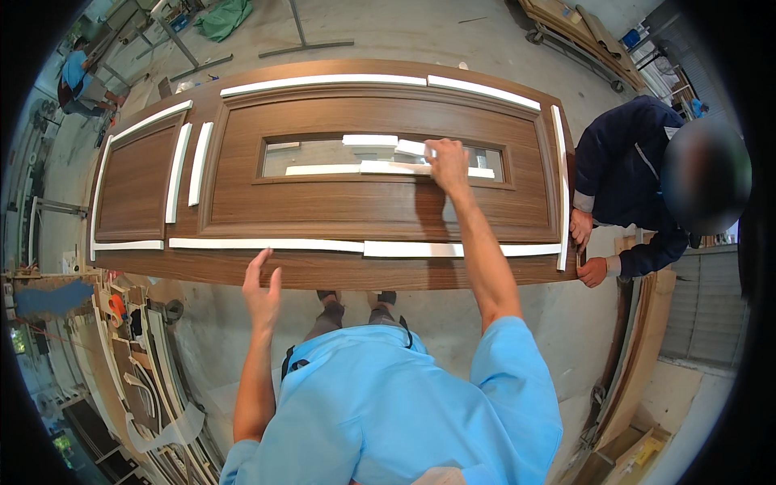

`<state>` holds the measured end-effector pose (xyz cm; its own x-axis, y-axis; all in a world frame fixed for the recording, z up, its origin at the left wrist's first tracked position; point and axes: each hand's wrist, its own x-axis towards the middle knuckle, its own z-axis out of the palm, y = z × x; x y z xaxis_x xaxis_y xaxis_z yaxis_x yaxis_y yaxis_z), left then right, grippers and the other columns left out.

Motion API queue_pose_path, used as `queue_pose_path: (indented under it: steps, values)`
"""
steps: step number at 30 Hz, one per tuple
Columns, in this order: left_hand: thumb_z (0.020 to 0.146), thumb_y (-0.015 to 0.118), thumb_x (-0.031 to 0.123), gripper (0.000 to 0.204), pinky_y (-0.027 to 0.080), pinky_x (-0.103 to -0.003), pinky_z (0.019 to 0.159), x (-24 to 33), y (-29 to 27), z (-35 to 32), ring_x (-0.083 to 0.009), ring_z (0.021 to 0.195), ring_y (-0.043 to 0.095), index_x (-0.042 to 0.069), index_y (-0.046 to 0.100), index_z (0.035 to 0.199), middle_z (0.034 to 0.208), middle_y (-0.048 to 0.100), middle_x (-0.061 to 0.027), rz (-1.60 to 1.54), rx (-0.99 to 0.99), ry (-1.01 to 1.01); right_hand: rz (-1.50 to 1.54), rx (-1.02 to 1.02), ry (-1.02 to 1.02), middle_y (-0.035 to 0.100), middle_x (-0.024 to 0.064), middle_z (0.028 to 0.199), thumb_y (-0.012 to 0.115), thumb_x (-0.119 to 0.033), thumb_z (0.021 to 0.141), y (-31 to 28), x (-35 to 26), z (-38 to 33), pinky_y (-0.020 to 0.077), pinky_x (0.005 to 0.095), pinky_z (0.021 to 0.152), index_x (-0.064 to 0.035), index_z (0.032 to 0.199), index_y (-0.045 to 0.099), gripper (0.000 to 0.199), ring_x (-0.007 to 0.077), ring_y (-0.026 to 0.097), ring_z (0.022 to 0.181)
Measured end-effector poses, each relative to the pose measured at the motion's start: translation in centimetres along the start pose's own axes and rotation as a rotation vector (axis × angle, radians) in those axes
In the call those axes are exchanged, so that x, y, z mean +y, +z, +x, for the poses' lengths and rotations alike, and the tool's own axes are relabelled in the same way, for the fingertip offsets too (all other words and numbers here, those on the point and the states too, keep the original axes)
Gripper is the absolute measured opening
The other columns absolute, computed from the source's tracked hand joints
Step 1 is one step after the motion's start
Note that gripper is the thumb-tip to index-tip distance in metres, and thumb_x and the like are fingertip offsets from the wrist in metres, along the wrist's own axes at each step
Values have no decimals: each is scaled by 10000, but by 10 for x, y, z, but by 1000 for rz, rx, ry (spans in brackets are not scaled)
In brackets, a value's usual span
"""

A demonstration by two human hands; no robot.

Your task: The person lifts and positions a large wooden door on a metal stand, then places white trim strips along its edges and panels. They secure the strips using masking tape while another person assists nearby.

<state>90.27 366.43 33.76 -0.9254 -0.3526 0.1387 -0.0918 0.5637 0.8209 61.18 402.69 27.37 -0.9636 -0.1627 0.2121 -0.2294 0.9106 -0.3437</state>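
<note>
A brown wood-grain door panel (323,206) with raised mouldings lies flat in front of me. In its middle is a narrow window opening (315,155) with a glass-like pane, where several white strips (370,141) lie. My right hand (449,166) reaches over this window, its fingers closed on the end of a short white strip (411,148). Under that hand, another long white strip (388,167) runs along the window. My left hand (261,289) is held over the door's near edge with fingers apart and nothing in it, close to a white strip (267,244) lying along that edge.
White strips also lie along the far side (323,82) and right end (559,186) of the door. A co-worker (630,162) in dark sleeves has both hands at the right end. Behind stand metal trestles (303,44) and a loaded cart (582,36); offcuts (145,364) fill the lower left.
</note>
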Motion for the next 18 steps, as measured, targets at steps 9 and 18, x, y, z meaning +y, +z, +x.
queue_pose_path:
  steps: [9, 18]
  values:
    - [933, 577, 31, 346, 482, -346, 953, -133, -98, -124, -222, 1147, 615, 30, 606, 1279, 1251, 648, -116, 86, 318, -435, 1, -66, -27, 640, 91, 1037, 765, -83, 775, 38, 41, 24, 501, 465, 822, -120, 1055, 630, 313, 325, 606, 1031]
    - [951, 558, 59, 331, 474, -371, 1010, -218, -79, -226, -253, 1170, 612, -4, 589, 1274, 1254, 646, -149, -47, 243, -929, 99, 114, -109, 657, 135, 1000, 739, -88, 790, 8, 40, 31, 519, 444, 810, -107, 1131, 648, 354, 339, 633, 939]
